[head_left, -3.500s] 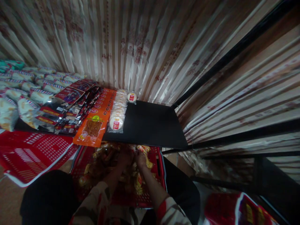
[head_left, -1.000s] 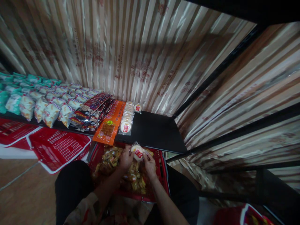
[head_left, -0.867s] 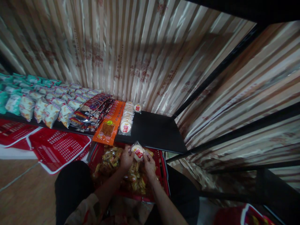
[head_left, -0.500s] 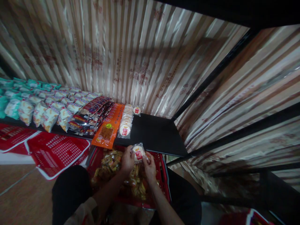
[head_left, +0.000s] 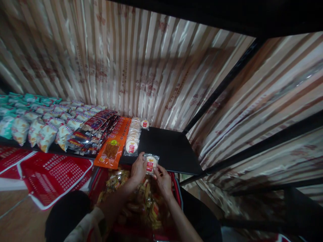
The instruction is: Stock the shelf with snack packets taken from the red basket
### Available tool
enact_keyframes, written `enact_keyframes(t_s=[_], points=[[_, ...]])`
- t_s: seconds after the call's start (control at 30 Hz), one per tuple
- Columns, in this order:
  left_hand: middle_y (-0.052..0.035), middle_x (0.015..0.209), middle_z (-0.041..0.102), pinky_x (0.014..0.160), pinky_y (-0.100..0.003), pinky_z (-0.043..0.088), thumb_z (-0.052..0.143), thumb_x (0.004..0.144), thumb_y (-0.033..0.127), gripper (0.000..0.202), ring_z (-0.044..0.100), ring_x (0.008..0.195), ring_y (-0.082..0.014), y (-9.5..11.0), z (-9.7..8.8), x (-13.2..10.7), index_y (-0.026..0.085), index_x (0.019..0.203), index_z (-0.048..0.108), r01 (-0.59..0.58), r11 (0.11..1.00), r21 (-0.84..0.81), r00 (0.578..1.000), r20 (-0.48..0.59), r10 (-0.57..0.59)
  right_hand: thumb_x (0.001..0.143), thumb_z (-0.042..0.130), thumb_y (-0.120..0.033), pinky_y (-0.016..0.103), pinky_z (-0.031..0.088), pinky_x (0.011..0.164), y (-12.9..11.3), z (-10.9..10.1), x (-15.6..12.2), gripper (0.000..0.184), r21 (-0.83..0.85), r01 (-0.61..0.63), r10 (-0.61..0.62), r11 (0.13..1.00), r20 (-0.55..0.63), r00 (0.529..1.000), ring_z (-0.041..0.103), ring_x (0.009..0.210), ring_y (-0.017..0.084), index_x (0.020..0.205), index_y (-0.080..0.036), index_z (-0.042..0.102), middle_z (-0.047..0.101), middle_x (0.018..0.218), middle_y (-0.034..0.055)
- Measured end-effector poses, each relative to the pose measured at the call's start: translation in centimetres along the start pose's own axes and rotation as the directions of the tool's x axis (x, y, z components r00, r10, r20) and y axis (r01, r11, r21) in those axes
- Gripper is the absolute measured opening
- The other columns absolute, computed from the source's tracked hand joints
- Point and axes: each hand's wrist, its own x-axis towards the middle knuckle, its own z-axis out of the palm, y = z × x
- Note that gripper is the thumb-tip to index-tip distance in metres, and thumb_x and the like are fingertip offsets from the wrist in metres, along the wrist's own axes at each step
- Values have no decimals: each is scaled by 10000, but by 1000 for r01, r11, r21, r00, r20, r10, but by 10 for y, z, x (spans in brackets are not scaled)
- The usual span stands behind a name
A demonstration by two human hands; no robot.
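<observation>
Between my two hands is a round white cracker in a clear wrapper with a red label, a packaged rice cracker (head_left: 151,163). My left hand (head_left: 138,169) grips its left edge, fingers closed. On its lower right edge, my right hand (head_left: 163,179) pinches the wrapper. Both hands are above a red basket (head_left: 178,191) holding many gold-wrapped snacks (head_left: 145,198). Just beyond, on the black shelf (head_left: 168,148), lies a row of similar wrapped crackers (head_left: 131,147), with a single one (head_left: 144,124) beside its far end.
Left of the crackers lie an orange snack packet (head_left: 111,149), dark packets (head_left: 93,131), white snack bags (head_left: 47,134) and green bags (head_left: 6,124). Red baskets (head_left: 54,174) stand below the shelf at left. Black shelf posts (head_left: 222,84) cross at right before striped sheeting (head_left: 143,67).
The view has shifted slightly, so the shelf sits lower and further left. My hands still hold the cracker, now a little closer to the shelf's front edge.
</observation>
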Motion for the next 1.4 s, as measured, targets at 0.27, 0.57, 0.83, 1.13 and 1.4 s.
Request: enact_keyframes(t_s=[0.27, 0.57, 0.83, 1.13, 1.4], points=[[-75, 1008, 638, 829, -298, 461, 442, 821, 163, 337, 619, 913, -180, 13, 6, 24, 171, 1158, 443, 12, 1000, 18, 999, -51, -11, 705, 591, -483, 244, 438, 597, -13, 1, 29, 362, 106, -40, 38, 994, 18, 999, 551, 618, 149, 848, -158, 665, 646, 721, 34], [-125, 1104, 568, 958, -316, 410, 403, 799, 97, 338, 527, 1069, -196, 15, 22, 48, 107, 1123, 498, -46, 996, 71, 993, -103, 53, 674, 587, -514, 233, 404, 527, -4, 9, 69, 357, 12, -56, 56, 998, -37, 998, 535, 541, 142, 776, -181, 663, 635, 622, 9], [-139, 1204, 529, 993, -349, 385, 376, 811, 91, 369, 478, 1129, -231, 19, 32, 61, 114, 1133, 555, -65, 972, 227, 990, -107, 91, 685, 559, -506, 247, 416, 547, 2, 26, 108, 328, -78, -56, 51, 995, -60, 997, 590, 573, 163, 765, -200, 644, 665, 653, 19], [-145, 1294, 511, 1003, -366, 385, 363, 822, 105, 418, 466, 1178, -258, 15, 52, 93, 116, 1196, 547, -38, 967, 250, 994, -93, 63, 702, 556, -465, 249, 424, 553, 4, 43, 141, 268, -149, -70, 57, 986, -90, 994, 630, 614, 175, 769, -225, 655, 691, 684, 18], [-167, 1257, 524, 1043, -370, 347, 348, 817, 95, 423, 434, 1222, -259, 8, 63, 118, 84, 1194, 539, -18, 983, 185, 985, -165, 49, 734, 559, -435, 250, 426, 581, -3, 56, 166, 243, -208, -76, 62, 975, -75, 995, 640, 655, 179, 788, -223, 665, 704, 724, 30]])
